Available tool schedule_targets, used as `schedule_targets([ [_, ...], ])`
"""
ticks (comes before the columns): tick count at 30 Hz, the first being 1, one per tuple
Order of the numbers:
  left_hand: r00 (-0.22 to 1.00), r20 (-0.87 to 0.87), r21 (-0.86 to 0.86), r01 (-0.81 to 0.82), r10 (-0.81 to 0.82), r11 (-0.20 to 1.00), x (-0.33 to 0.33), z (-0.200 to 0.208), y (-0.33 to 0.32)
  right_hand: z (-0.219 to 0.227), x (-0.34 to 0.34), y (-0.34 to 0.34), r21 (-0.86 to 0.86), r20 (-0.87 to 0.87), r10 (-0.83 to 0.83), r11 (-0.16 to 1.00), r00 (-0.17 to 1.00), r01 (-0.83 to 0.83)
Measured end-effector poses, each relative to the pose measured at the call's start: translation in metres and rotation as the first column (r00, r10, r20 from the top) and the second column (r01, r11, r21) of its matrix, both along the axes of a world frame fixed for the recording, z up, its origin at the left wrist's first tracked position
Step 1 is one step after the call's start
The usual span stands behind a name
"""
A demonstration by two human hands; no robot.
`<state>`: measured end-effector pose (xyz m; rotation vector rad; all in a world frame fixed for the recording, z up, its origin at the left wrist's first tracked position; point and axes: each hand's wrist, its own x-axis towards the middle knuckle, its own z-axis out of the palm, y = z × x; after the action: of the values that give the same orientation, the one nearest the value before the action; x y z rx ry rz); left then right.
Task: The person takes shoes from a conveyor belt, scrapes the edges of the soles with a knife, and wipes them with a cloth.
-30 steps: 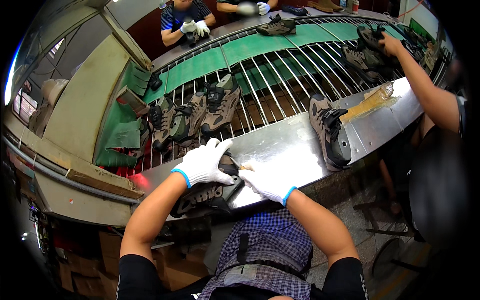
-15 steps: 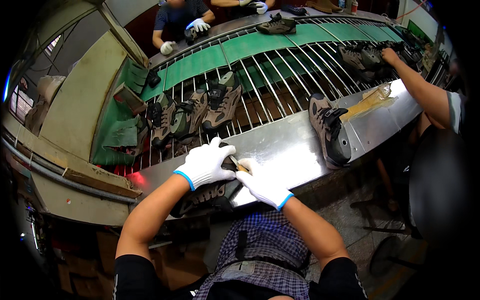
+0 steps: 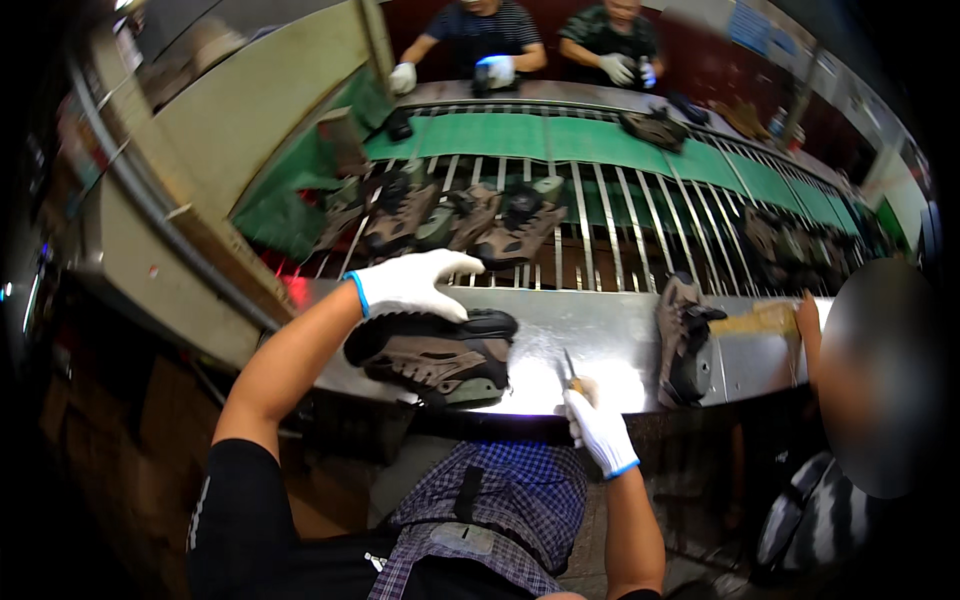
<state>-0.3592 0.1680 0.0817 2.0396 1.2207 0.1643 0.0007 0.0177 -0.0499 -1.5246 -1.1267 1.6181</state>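
The left hand (image 3: 415,285), in a white glove with a blue cuff, lies palm down over the top of a brown and black shoe (image 3: 435,352) and grasps it along its upper edge. The shoe rests on its side at the near edge of the shiny metal counter (image 3: 590,335), its dark sole turned toward the rollers and its strapped upper facing the person. The right hand (image 3: 598,430), gloved the same way, is clenched around a small tool (image 3: 572,375) with a yellowish handle and a thin metal tip that points up; it hovers just off the counter's near edge, apart from the shoe, to its right.

Further right on the counter another brown shoe (image 3: 683,340) lies lengthwise, and beyond it a bare hand of a neighbouring person (image 3: 808,315) touches a tan piece of material (image 3: 755,320). Behind the counter runs a conveyor of metal rods (image 3: 600,235) with a green belt (image 3: 500,135) past it; three more brown shoes (image 3: 455,215) sit in a row on the rods just beyond the left hand. On the far side two people in white gloves (image 3: 500,68) handle dark items at the belt's edge.
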Motion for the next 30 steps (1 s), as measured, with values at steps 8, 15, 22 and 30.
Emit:
schedule_targets([
  [8, 0.993, -0.054, 0.114, -0.098, 0.105, 0.989, -0.072, -0.020, -0.099, 0.042, -0.068, 0.006, 0.464, 0.562, 0.266, 0.682, 0.783, -0.565],
  [15, 0.984, -0.122, 0.175, -0.107, 0.130, 0.979, -0.068, -0.031, -0.124, 0.099, -0.133, 0.010, 0.347, 0.730, 0.268, 0.647, 0.628, -0.680],
  [22, 0.961, -0.092, 0.212, -0.239, 0.262, 0.948, -0.060, -0.046, -0.131, 0.080, -0.195, -0.005, 0.475, 0.810, 0.042, 0.536, 0.585, -0.697],
  [30, 0.971, -0.073, 0.305, -0.194, 0.226, 0.932, -0.065, -0.043, -0.136, 0.110, -0.181, 0.003, 0.149, 0.715, 0.409, 0.703, 0.567, -0.695],
])
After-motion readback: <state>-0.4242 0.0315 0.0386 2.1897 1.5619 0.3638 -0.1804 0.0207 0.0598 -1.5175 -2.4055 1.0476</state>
